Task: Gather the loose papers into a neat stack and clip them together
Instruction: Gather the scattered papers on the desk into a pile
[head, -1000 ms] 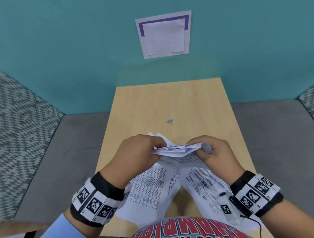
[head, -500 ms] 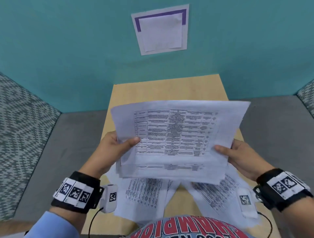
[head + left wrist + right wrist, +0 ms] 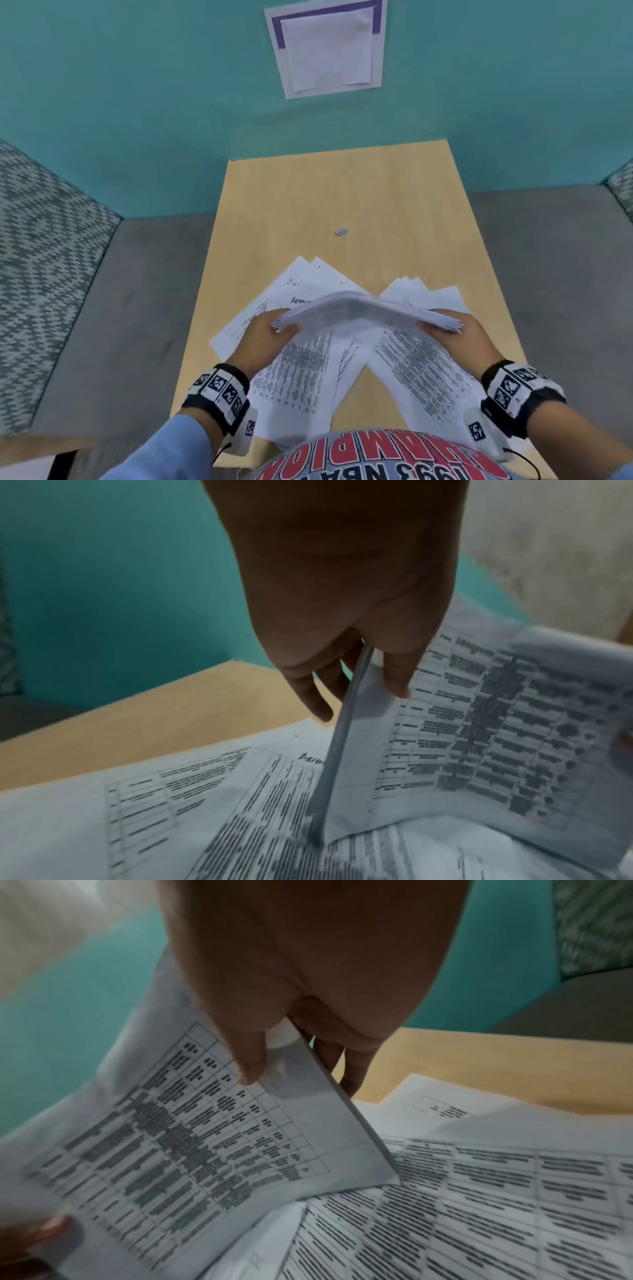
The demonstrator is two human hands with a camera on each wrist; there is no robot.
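A bundle of printed sheets (image 3: pixel 366 310) hangs just above the wooden table (image 3: pixel 342 192), bowed upward in the middle. My left hand (image 3: pixel 270 334) pinches its left edge, thumb on top and fingers underneath (image 3: pixel 315 696). My right hand (image 3: pixel 457 334) pinches the right edge (image 3: pixel 301 1085) the same way. More loose papers (image 3: pixel 298 370) lie fanned out on the table below, some to the left and some to the right (image 3: pixel 421 373). A small binder clip (image 3: pixel 341 232) lies farther back on the table, apart from both hands.
Grey upholstered seats (image 3: pixel 548 274) flank the table on both sides. A teal wall (image 3: pixel 137 102) stands behind it, with a white notice (image 3: pixel 327 48) pinned up. The table's far half holds only the clip.
Half a second ago the bundle stood raised with its printed face toward me. It has since tipped forward and down, and is now held low and flat over the loose papers.
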